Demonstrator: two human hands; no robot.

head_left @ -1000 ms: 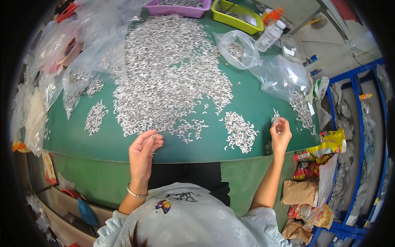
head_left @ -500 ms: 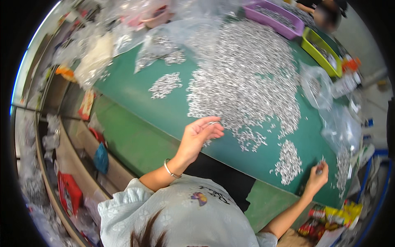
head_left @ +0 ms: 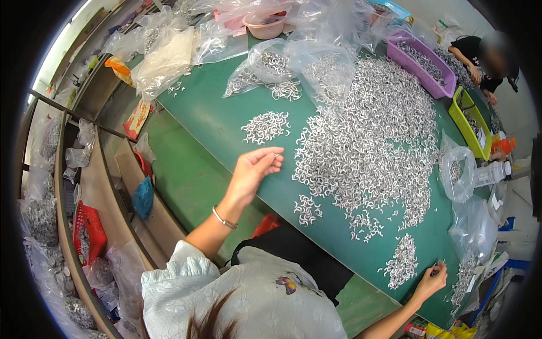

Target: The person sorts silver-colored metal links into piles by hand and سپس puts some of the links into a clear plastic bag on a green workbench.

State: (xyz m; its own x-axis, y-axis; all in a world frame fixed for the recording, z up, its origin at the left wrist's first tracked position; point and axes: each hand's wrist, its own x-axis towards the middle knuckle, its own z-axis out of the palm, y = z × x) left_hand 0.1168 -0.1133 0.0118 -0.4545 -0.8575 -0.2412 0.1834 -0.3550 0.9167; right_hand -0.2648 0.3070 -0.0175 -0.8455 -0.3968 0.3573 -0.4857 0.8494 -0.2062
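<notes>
One broad heap (head_left: 367,152) of small curved metal pieces lies on the worktop (head_left: 212,107), ahead and to the right of the left hand (head_left: 253,172), and ahead and to the left of the right hand (head_left: 432,284); the left hand is nearer, its fingertips just beside the heap's edge. The heap's long axis runs away from the person, while its pieces point every way. The left thumb and fingers press together on what looks like a single piece, too small to show which way it points. The right fingers curl around a few metal pieces, mostly hidden. A smaller pile (head_left: 402,264) sits just left of the right hand, its long axis leading away from the person, narrower at the far end.
</notes>
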